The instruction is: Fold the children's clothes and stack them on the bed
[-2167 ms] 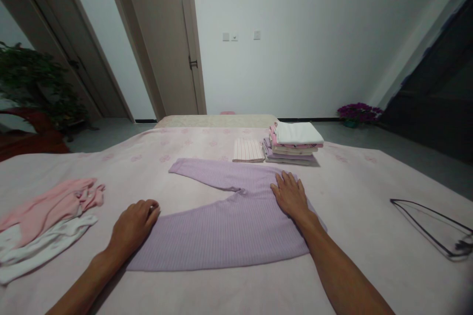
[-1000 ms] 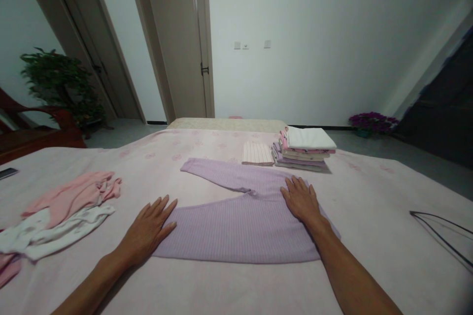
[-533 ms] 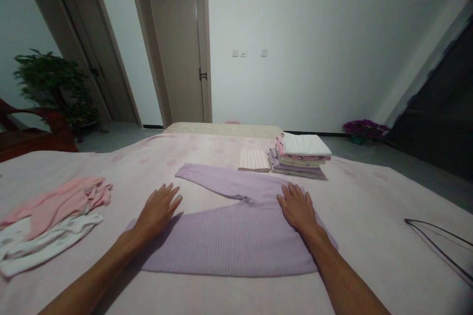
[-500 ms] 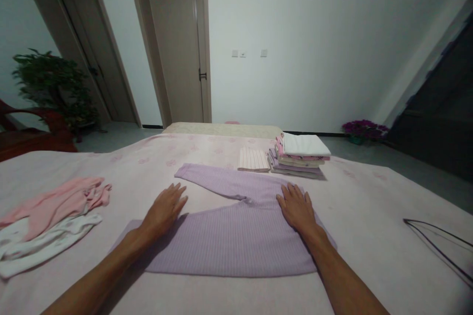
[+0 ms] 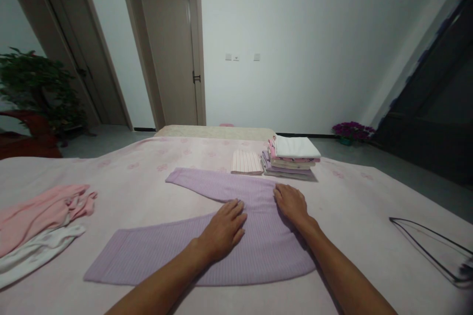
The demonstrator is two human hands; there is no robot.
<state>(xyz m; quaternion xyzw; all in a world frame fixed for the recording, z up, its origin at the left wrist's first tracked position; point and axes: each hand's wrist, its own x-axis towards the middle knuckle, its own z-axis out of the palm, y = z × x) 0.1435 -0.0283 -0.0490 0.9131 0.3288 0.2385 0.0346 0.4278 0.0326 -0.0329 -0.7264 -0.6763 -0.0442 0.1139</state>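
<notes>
A pair of lilac ribbed trousers lies flat on the bed, its legs spread toward the left and its waist on the right. My left hand rests on the trousers near the crotch, fingers stretched out over the cloth. At the upper corner of the waist, my right hand has its fingers bent over the fabric and seems to pinch it. Part of the waist edge is hidden beneath that hand and forearm.
Beyond the trousers are a striped folded cloth and a stack of folded clothes. Crumpled pink clothing and a white patterned garment lie at left. A black wire hanger is at right on the pink bedsheet.
My left hand has moved right from the lower leg to the crotch. My right hand's fingers have curled in, and the waist's upper corner has shifted left. The view has tilted slightly up.
</notes>
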